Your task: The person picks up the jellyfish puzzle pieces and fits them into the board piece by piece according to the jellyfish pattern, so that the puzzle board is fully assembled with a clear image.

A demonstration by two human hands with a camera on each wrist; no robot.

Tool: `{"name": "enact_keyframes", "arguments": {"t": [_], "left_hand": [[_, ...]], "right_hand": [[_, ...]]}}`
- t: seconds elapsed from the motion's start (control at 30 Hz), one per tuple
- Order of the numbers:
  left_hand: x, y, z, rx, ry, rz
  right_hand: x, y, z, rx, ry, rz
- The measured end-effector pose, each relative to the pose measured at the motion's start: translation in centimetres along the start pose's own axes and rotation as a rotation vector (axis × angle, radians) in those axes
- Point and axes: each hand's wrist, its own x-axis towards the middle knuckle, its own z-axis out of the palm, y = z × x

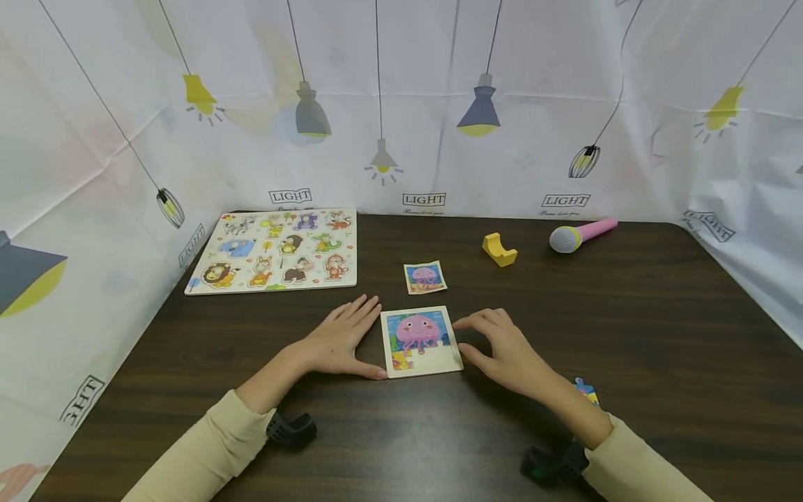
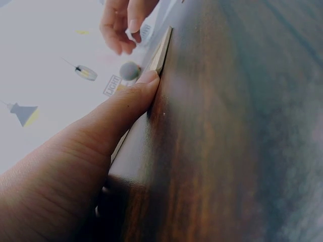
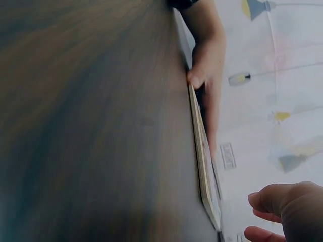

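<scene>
A square jigsaw board (image 1: pixel 433 361) lies flat on the dark table, with a pink jellyfish picture in its upper part and pale bare wood at lower right. My left hand (image 1: pixel 341 341) rests at its left edge, fingers spread and thumb touching the near left corner; the left wrist view shows this thumb (image 2: pixel 126 103) against the edge. At the right side, my right hand (image 1: pixel 508 352) hovers with bent fingers. Its thumb (image 3: pixel 270 197) and fingertips stand apart in the right wrist view, with nothing seen between them. A blue and yellow jigsaw piece (image 1: pixel 586 392) is partly hidden behind the right wrist.
A small jellyfish picture card (image 1: pixel 425 277) lies beyond the board. An animal puzzle board (image 1: pixel 276 251) sits at back left. Toward the back right are a yellow curved block (image 1: pixel 499 249) and a pink toy microphone (image 1: pixel 583 235). A lamp-print cloth (image 1: pixel 401 104) hangs behind.
</scene>
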Motion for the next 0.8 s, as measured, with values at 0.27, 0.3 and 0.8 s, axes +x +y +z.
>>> {"name": "enact_keyframes", "arguments": {"t": [0.27, 0.3, 0.8], "left_hand": [[-0.1, 0.2, 0.0, -0.013, -0.001, -0.006], [-0.1, 0.2, 0.0, -0.012, 0.000, -0.004], [0.0, 0.2, 0.0, 0.009, -0.003, -0.009]], "right_hand": [[-2.5, 1.9, -2.0, -0.021, -0.022, 0.048], [-2.9, 2.1, -2.3, -0.024, -0.031, 0.058], [-7.8, 4.1, -4.6, -0.025, -0.093, 0.109]]}}
